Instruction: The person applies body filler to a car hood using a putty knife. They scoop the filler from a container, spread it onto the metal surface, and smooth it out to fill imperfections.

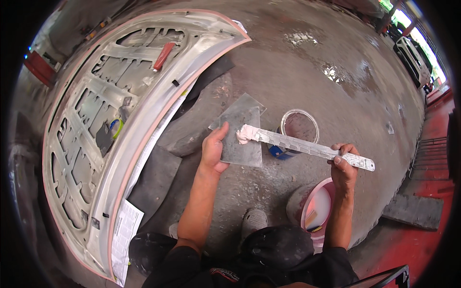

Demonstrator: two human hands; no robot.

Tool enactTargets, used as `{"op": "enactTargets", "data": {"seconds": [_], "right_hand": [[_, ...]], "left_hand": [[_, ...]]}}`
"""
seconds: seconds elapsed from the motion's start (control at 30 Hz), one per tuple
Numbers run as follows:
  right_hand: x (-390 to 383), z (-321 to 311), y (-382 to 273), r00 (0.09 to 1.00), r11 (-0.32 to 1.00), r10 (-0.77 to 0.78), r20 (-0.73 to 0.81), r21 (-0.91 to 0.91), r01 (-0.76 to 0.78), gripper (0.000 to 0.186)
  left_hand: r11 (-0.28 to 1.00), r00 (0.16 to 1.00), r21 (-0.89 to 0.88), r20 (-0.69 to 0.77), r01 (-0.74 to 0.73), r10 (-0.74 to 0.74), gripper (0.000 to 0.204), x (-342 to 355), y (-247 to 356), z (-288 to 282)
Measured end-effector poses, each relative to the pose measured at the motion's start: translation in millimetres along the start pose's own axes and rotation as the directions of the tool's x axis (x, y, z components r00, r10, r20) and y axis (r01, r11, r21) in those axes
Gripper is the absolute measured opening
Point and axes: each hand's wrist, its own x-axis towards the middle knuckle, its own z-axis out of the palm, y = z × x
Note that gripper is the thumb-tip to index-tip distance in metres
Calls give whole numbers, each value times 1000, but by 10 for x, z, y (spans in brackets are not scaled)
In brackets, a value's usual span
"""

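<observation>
My left hand (214, 149) is closed on the left edge of a flat, see-through mixing plate (243, 156), with the thumb over its top. A blob of pale pink body filler (247, 133) sits on the plate. My right hand (344, 168) grips a long metal ruler (297, 143) near its holed end, thumb and fingers around it. The ruler's far end, smeared with filler, touches the blob. Beneath the ruler stands an open round tin (281, 152) with a blue label and a filler-caked rim. The ruler hides part of the tin.
At left a car bonnet (126, 127) lies underside up, bearing a red tube (164, 56), a yellow-green tape roll (116, 128) and dark pads (103, 139). Its edge rests by worn tyres (204, 113). A pink bucket (294, 204) of cloudy water stands at my right. Wet patches mark the concrete floor.
</observation>
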Motion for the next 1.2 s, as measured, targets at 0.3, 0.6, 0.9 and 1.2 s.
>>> {"op": "enactTargets", "data": {"seconds": [0.3,0.6,0.9,1.2], "right_hand": [[109,-205,26,999,988,49,-3,-146,-49,35],[170,-490,-71,987,953,-159,-35,-265,144,32],[447,-841,-261,978,661,-188,-86,-748,61,38],[976,-735,1121,960,30,18,278,-960,277,24]], "left_hand": [[994,999,107,39,-31,27,37,-1,76,-54],[604,943,737,144,-304,300,44,162,-210,-207],[965,988,230,-64,-126,144,35,178,-128,-391],[980,993,168,-33,-103,110,36,139,-135,-175]]}}
